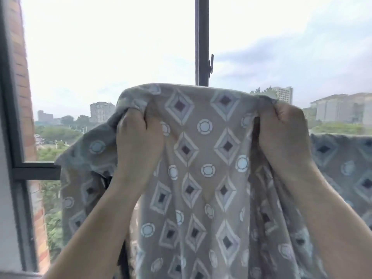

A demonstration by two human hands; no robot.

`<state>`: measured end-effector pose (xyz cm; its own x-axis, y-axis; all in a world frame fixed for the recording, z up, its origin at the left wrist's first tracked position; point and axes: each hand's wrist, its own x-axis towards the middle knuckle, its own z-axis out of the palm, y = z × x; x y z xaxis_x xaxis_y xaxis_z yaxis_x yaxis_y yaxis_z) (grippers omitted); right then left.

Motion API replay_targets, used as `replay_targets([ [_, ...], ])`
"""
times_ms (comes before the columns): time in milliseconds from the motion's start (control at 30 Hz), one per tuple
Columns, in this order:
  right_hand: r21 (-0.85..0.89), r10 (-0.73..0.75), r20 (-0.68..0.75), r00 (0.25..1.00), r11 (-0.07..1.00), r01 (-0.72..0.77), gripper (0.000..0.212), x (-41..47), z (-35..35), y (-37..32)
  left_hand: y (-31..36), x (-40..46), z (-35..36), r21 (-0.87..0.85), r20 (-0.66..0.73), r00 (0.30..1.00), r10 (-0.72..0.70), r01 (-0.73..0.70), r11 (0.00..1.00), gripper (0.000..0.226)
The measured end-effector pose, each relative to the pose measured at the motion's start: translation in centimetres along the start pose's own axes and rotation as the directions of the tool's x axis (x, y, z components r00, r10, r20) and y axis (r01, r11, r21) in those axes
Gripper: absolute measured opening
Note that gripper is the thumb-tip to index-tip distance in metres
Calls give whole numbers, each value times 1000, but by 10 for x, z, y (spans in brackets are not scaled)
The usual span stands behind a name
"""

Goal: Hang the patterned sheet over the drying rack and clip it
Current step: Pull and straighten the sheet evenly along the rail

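Soft woven cotton, by the look of it: the taupe-grey patterned sheet printed with diamonds and pale rings [193, 158] was bunched in both your fists and lifted at head height in front of the open window. Your left hand [138, 135] had its fingers curled tight round a gathered fold near the top edge, and your right hand [281, 129] gripped a matching fold on the other side, so a short span hung taut between them while the rest fell in loose pleats below. Another stretch of the same cloth lay draped to the right, apparently already over something at sill height; the drying rack itself was hidden beneath the fabric, so you could not see where the bar ran.

The sheet looked light but bulky, limp and not slippery, the kind of cloth that sags, twists and catches wind. Holding it at the hem, hands well apart, was probably the soundest grip. Behind it stood the dark metal window post [202, 41] with a small latch, and a brick wall edge [22, 77] at the left. No clip was in view.
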<state>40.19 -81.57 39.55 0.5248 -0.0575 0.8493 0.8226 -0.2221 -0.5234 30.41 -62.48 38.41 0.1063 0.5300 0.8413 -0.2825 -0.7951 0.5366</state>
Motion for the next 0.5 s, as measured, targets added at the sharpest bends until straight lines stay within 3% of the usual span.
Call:
replay_targets([
  [200, -220, -120, -27, 992, 969, 111, 36, 57, 16, -11, 7, 69, 28, 267, 69, 989, 128, -142, 953, 37],
  [300, -364, -103, 51, 993, 924, 115, 40, 81, 30, 3, 10, 88, 36, 447, 271, 961, -59, -71, 891, 23],
  [367, -457, -9, 242, 970, 881, 122, 36, 91, 38, 18, 11, 87, 40, 548, 475, 842, -255, -57, 834, 21],
  [433, -590, 142, 522, 841, 772, 237, 30, 92, 47, 32, 1, 77, 44, 614, 625, 682, -379, -130, 779, 25],
  [500, -663, 311, 643, 700, 683, 306, 26, 87, 54, 37, -13, 68, 41, 653, 638, 640, -429, -154, 742, 32],
])
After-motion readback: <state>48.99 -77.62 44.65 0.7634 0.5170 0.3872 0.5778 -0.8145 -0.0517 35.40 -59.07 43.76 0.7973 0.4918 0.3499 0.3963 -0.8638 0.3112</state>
